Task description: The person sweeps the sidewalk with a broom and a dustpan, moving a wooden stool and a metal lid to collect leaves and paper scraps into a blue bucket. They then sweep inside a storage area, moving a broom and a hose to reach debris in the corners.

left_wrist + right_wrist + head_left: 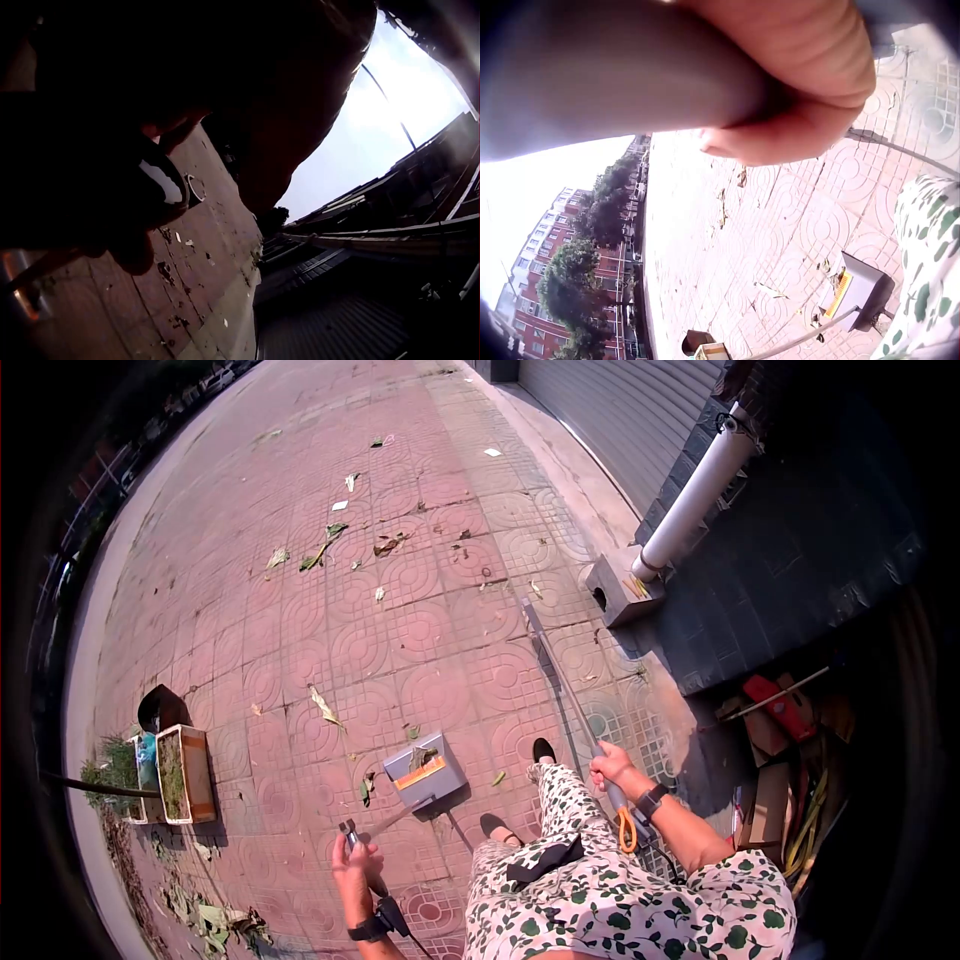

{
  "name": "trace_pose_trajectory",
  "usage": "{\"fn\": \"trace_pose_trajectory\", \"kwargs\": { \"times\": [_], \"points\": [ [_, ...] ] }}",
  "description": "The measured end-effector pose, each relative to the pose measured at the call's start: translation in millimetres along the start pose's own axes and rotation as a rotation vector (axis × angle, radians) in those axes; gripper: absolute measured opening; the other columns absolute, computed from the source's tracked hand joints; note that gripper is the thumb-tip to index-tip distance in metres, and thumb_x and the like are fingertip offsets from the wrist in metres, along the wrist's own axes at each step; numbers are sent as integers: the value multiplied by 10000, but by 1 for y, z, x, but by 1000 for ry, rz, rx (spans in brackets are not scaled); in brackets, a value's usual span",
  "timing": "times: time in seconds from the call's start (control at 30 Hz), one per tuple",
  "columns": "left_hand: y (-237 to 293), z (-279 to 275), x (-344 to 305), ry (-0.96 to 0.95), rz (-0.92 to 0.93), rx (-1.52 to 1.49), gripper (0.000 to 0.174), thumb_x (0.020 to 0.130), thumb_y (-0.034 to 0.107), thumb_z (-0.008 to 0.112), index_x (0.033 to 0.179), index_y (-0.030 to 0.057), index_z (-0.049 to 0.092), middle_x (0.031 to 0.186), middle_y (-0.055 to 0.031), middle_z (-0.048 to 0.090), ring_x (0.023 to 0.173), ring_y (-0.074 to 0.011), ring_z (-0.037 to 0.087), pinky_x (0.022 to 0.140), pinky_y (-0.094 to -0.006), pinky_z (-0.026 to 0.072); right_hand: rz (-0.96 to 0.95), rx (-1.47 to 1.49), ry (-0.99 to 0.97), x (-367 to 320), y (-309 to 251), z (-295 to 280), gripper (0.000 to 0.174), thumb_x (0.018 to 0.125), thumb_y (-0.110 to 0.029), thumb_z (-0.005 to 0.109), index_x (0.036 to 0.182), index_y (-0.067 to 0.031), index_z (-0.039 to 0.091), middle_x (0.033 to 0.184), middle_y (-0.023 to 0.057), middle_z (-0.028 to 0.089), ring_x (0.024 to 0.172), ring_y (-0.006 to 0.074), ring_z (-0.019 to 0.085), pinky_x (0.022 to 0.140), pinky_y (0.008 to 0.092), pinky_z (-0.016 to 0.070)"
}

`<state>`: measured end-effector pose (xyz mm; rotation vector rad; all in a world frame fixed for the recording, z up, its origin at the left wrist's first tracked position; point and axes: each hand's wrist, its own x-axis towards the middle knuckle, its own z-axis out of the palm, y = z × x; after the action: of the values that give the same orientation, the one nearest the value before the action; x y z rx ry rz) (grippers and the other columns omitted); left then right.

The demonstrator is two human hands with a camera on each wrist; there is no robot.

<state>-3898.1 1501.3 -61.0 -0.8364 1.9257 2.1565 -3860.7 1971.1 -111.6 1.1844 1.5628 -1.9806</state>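
Note:
My left hand (355,870) grips the upper end of a long-handled dustpan (438,790), whose grey pan with a yellow strip lies on the paving and holds some dry leaf litter. In the dark left wrist view, the shiny handle end (163,182) pokes out of the fist. My right hand (618,770) is wrapped round the grey handle of a broom (570,685) with an orange hanging loop (627,830). The broom slants forward, its narrow head low over the paving near the wall. Close up, fingers curl round the thick broom handle (667,82).
Loose leaves (323,707) and a larger leafy stalk (318,552) are scattered ahead. Planter boxes (185,775) stand at left, above a heap of wilted leaves (215,925). At right are a white downpipe (695,500) on a block, a dark wall and stacked clutter (775,710).

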Motion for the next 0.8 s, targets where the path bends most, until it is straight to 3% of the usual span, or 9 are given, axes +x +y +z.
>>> {"fn": "trace_pose_trajectory", "kwargs": {
  "times": [0.03,0.17,0.37,0.53,0.63,0.67,0.73,0.77,0.8],
  "points": [
    [5,3,6,-20,-82,88,452,821,183,599,1190,3,410,837,-118,598,605,-160,571,504,-273,462,-66,-38,35,12,-18,-3,301,770,2,475,1062,-30,407,577,29,445,430,99,444,359,245,399],
    [6,21,22,19,-233,191,297,778,101,628,1033,8,508,610,-50,536,423,-127,482,379,-256,394,-67,-114,208,109,-74,-20,171,746,7,502,844,-33,368,574,48,465,421,119,467,351,275,407],
    [55,90,51,268,-176,333,229,699,10,604,921,26,549,551,-17,495,373,-103,433,312,-239,337,53,153,69,229,-163,-17,174,744,-1,516,832,-6,366,602,79,456,461,166,470,385,314,414],
    [105,143,82,349,-172,394,268,702,21,603,964,11,545,568,-17,489,371,-102,424,307,-237,344,173,256,-51,233,-240,32,136,771,-6,514,810,-20,385,614,61,434,481,143,448,393,265,397],
    [122,170,94,379,-144,390,241,705,17,595,942,12,548,571,-10,489,372,-96,425,310,-233,340,430,942,-535,273,-263,17,155,827,-43,500,902,-107,380,682,26,443,506,81,418,416,215,374],
    [127,178,99,370,-116,371,215,708,7,584,920,18,549,570,-7,490,372,-93,427,312,-230,338,439,944,-533,275,-274,18,155,827,-43,500,902,-107,380,682,26,443,506,81,418,416,215,374],
    [140,191,115,372,-121,393,222,709,11,585,928,16,549,577,-8,491,371,-91,426,312,-229,337,232,653,-468,278,-294,17,338,829,-42,485,1147,-115,395,693,30,455,496,70,403,428,206,374],
    [147,198,125,372,-122,405,228,711,16,587,936,15,548,583,-8,492,371,-90,426,313,-228,337,147,328,-277,264,-315,28,621,796,-12,484,1365,-111,257,674,35,470,469,73,413,409,215,376],
    [154,203,136,367,-127,409,228,711,16,587,936,15,548,583,-8,492,371,-90,426,313,-228,337,151,331,-270,267,-318,28,621,796,-12,484,1365,-111,257,674,35,470,469,73,413,409,215,376]
  ]
}}
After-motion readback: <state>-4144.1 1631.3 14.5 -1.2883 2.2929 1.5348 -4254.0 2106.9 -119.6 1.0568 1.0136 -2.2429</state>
